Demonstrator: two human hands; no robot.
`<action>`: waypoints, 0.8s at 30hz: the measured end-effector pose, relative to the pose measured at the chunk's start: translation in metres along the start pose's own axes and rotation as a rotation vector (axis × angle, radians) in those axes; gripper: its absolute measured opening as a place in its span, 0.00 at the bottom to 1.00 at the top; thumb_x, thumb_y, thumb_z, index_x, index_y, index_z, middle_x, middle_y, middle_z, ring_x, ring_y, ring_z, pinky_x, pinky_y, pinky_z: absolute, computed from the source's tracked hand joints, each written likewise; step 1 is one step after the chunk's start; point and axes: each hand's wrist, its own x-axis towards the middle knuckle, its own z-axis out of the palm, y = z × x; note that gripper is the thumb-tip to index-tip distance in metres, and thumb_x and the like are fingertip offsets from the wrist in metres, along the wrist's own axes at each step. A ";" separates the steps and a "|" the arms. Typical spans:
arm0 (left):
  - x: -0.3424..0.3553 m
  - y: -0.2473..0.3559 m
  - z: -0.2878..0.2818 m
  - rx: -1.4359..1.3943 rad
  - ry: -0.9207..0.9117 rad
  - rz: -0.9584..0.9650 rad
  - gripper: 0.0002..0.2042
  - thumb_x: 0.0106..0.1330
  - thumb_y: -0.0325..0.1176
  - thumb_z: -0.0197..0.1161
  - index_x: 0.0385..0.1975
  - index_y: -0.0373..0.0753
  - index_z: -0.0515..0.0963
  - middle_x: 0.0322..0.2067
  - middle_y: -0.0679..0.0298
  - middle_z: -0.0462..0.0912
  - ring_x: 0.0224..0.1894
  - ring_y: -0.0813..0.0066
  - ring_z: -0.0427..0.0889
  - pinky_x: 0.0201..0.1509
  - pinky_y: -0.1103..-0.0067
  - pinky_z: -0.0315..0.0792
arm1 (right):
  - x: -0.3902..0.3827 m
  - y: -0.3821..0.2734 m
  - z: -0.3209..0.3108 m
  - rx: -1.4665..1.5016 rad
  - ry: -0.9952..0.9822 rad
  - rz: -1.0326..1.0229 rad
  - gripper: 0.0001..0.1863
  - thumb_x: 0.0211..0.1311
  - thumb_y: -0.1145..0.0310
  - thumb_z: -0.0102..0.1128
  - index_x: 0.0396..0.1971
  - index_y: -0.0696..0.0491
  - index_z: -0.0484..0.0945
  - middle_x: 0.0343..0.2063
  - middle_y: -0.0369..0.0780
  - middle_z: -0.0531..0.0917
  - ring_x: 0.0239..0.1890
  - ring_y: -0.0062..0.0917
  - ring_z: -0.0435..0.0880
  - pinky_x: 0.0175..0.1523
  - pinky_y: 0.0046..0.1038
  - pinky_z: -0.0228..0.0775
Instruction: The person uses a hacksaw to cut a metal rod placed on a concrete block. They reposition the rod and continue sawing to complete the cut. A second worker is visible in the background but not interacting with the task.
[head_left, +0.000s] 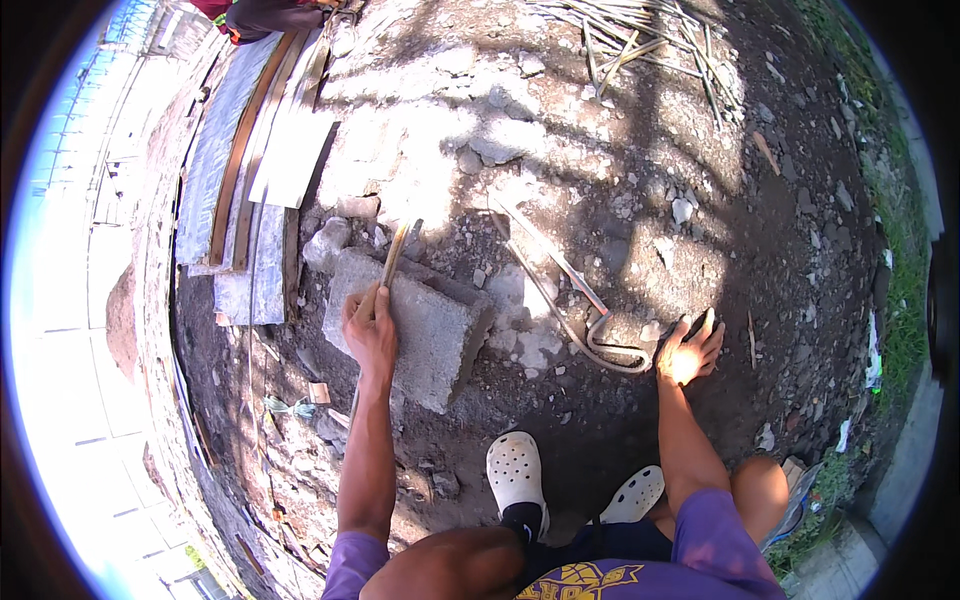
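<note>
At about 9 o'clock from the middle of the head view, the left hand pinches a thin stick between thumb and bent fingers, the grip closed around it. The stick lies over the upper-left part of a grey concrete block; its long axis runs steeply, with the far end pointing between 12 and 1 o'clock. Whether it rests on the block or hangs just above it, I cannot tell. The block lies askew on the rubble, its long axis running roughly from 10 to 4 o'clock. Between 3 and 4 o'clock, the right hand is turned palm down with its fingers spread, gripping nothing visible; I cannot tell whether the palm presses on the dirt. Just beside it, on the left, lies a thin bent frame shaped like a hacksaw, its narrow tip pointing between 10 and 11 o'clock and its looped end toward 4 o'clock, near the right wrist. Farther out, a heap of sticks lies toward 1 o'clock, stacked planks toward 10, and part of another person shows at 11. A white clog stands close to 6 o'clock, and a second toward 5.
</note>
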 end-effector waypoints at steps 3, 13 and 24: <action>0.000 0.000 0.000 -0.001 -0.006 -0.026 0.12 0.73 0.36 0.67 0.48 0.38 0.89 0.32 0.59 0.83 0.36 0.66 0.80 0.41 0.70 0.73 | 0.003 -0.005 -0.003 -0.024 -0.009 0.014 0.31 0.74 0.43 0.53 0.73 0.34 0.68 0.75 0.42 0.65 0.76 0.41 0.63 0.74 0.59 0.51; 0.004 0.002 0.000 -0.034 -0.020 -0.074 0.11 0.72 0.33 0.69 0.47 0.36 0.89 0.34 0.58 0.85 0.37 0.66 0.83 0.42 0.70 0.75 | 0.003 -0.006 -0.001 -0.054 -0.018 0.022 0.32 0.73 0.42 0.52 0.74 0.35 0.67 0.75 0.41 0.65 0.76 0.41 0.63 0.74 0.58 0.52; 0.005 -0.002 0.001 -0.015 -0.007 0.013 0.09 0.69 0.30 0.70 0.45 0.35 0.90 0.33 0.57 0.85 0.36 0.64 0.82 0.42 0.69 0.76 | 0.003 -0.002 0.003 -0.069 -0.032 0.012 0.35 0.73 0.37 0.49 0.75 0.33 0.64 0.76 0.41 0.62 0.77 0.41 0.60 0.75 0.60 0.49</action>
